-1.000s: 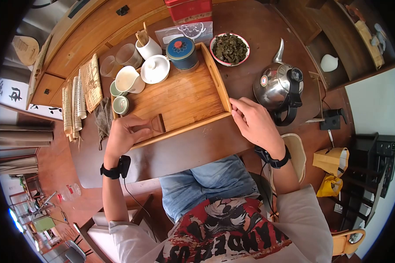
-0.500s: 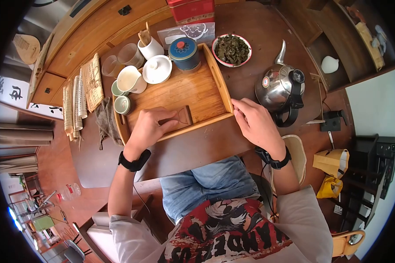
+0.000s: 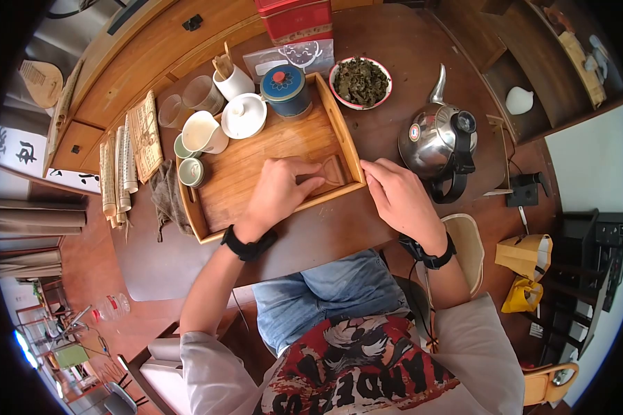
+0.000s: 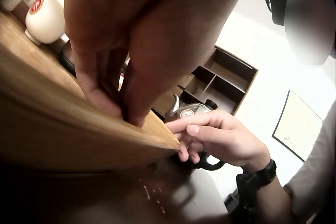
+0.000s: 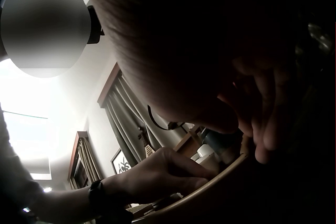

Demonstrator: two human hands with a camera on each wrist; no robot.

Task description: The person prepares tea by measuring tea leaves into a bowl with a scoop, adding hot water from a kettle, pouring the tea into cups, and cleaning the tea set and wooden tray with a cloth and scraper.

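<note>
Observed: wooden serving tray (image 3: 256, 169), rectangular, honey-brown, raised rim, slot cut in each end wall; floor unevenly toned, paler patch toward far side. Set flat, slightly askew, on dark brown table (image 3: 311, 232). Inside: small brown wooden scraper (image 3: 336, 171), darker than tray floor, straight bar along one side. Gripped at opposite side, located near right-hand near corner. Exact contact with rim unclear.

L hand (image 3: 280, 188) pinches sm. brown pc. (image 3: 335, 171) in wooden tray (image 3: 235, 181), approx. 4 o'clock; R hand (image 3: 403, 200) grips tray's nr. corner. Kettle (image 3: 429, 142) 3 o'clock, leaf bowl (image 3: 390, 90) 1, blue jar (image 3: 284, 100) 12.
</note>
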